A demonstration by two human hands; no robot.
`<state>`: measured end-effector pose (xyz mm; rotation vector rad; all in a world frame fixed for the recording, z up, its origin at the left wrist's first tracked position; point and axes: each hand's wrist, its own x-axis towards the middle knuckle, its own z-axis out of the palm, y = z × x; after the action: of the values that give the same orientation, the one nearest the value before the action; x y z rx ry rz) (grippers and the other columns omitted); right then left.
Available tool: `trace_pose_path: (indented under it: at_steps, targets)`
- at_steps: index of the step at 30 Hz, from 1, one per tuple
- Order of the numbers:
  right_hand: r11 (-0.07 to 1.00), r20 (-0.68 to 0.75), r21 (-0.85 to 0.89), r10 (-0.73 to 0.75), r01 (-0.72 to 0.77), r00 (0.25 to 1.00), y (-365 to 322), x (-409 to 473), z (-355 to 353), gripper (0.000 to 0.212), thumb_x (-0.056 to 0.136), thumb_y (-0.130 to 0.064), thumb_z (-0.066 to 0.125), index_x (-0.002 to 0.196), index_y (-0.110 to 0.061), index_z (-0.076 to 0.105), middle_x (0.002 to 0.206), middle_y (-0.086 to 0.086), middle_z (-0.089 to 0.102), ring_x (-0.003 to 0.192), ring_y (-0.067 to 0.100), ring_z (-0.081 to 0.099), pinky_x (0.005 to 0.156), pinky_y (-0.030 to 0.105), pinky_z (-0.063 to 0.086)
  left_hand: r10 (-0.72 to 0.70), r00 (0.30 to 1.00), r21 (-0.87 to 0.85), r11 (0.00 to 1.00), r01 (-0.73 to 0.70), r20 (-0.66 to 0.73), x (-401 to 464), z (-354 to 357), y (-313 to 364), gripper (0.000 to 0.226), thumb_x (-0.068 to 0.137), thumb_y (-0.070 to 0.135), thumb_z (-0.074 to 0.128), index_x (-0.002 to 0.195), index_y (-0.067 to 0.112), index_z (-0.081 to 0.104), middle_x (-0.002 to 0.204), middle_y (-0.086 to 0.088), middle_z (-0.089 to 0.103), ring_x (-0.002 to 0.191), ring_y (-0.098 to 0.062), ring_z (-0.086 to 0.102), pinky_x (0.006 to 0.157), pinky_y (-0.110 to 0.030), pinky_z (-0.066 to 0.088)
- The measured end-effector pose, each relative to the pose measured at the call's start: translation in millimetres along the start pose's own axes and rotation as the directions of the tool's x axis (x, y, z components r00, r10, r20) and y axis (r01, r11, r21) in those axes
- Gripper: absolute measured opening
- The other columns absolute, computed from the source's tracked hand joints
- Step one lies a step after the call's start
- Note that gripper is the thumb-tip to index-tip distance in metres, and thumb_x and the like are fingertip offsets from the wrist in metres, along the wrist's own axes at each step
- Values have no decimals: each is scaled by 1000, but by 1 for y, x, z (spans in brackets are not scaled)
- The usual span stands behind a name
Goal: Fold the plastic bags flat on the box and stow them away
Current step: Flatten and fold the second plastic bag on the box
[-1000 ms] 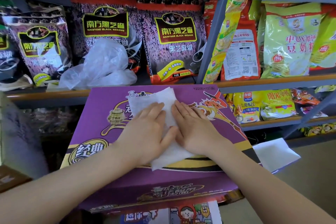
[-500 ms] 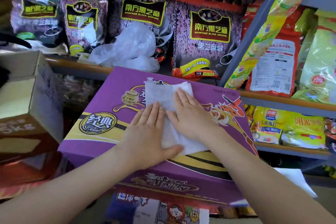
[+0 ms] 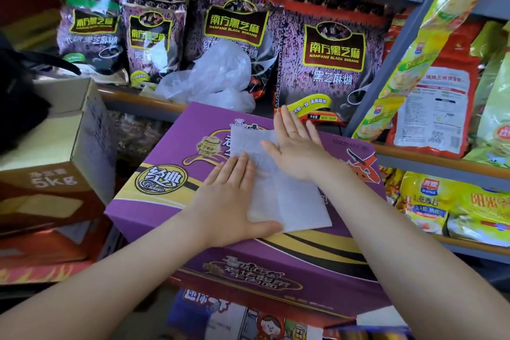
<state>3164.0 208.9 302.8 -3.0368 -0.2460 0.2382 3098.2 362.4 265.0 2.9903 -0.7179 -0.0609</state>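
The left hand [image 3: 229, 201] lies flat, fingers straight, pressing the near left part of a folded white plastic bag [image 3: 287, 196] on top of the purple box [image 3: 154, 174]. The right hand [image 3: 296, 146] is also flat and released, palm down on the bag's far right edge, fingers reaching toward the box's back rim. The bag's near corner sits close to the box's front edge; bare purple lid shows left and right of it. Left of the box stands a brown carton [image 3: 55, 163]. Beyond, a crumpled clear bag [image 3: 212, 77] rests on the shelf [image 3: 132, 96] before black sesame packets [image 3: 331, 63].
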Motion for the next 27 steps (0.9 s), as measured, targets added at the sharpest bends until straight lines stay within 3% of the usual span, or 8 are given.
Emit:
trace_pose_path:
  at_steps: [3, 6, 9, 13, 18, 21, 23, 27]
  targets:
    - [995, -128, 14, -93, 96, 987, -18, -47, 9, 65, 99, -42, 19, 148, -8, -7, 157, 8, -15, 146, 18, -12, 118, 33, -5, -3, 1000, -14, 1000, 3, -10, 0, 1, -1, 136, 39, 94, -6, 146, 9, -7, 156, -7, -12, 143, -19, -11, 113, -30, -8]
    - [994, -27, 69, -85, 87, 996, -24, -74, 33, 65, 100, -43, 19, 149, -7, -2, 158, 9, -9, 146, 16, -9, 117, 28, -6, 1, 1000, 1, 1000, -1, -6, 0, -1, 0, 127, 44, 83, -2, 146, 8, -6, 156, -8, -11, 143, -18, -10, 114, -29, -8]
    - [994, -9, 88, -58, 59, 998, -10, -74, 42, 68, 94, -50, 9, 149, -11, -3, 159, 5, -9, 145, 12, -11, 117, 29, -8, 13, 1000, -13, 1000, -13, -26, -1, 0, 0, 139, 36, 93, -12, 146, 8, -4, 156, -8, -9, 143, -19, -8, 115, -31, -5]
    - [999, 3, 47, -14, 14, 1000, 15, -68, 41, 61, 100, -42, 14, 149, -13, -6, 158, 1, -13, 145, 11, -12, 117, 33, -6, 23, 1000, -14, 1000, -24, -18, -2, 1, -3, 142, 31, 92, -21, 146, 9, -8, 155, -7, -12, 143, -18, -11, 113, -30, -7]
    - [991, -45, 99, -83, 87, 996, 32, -68, 25, 61, 100, -39, 27, 150, -15, 2, 155, -2, -25, 145, 14, -14, 117, 34, -2, 153, 985, -102, 982, -161, -78, -7, -3, -13, 122, 53, 92, -5, 147, 15, -1, 154, -4, -17, 143, -19, -9, 114, -32, -3]
    - [964, -199, 137, -198, 228, 960, 33, -87, 16, 49, 97, -34, 42, 142, -18, 33, 158, 0, 5, 144, 17, 9, 114, 31, 16, 277, 946, -127, 945, -300, -169, -15, -1, -23, 97, 75, 81, 14, 144, 14, 24, 155, -3, 5, 142, -20, 4, 112, -35, 3]
    - [956, -184, 87, -262, 281, 947, 31, -95, 13, 41, 94, -39, 42, 131, -22, 48, 149, -2, 29, 137, 18, 28, 108, 31, 25, 334, 922, -58, 935, -351, -199, -22, 2, -29, 82, 84, 72, 22, 134, 11, 43, 148, -8, 32, 138, -23, 22, 109, -41, 19]
    - [952, 20, 73, -298, 296, 954, 35, -98, 15, 62, 88, -59, 42, 143, -33, 30, 155, -11, 18, 142, 10, 16, 114, 28, 14, 371, 912, -15, 925, -379, -174, -29, -2, -37, 80, 86, 71, 23, 128, 9, 51, 133, -6, 52, 121, -24, 51, 97, -40, 43]
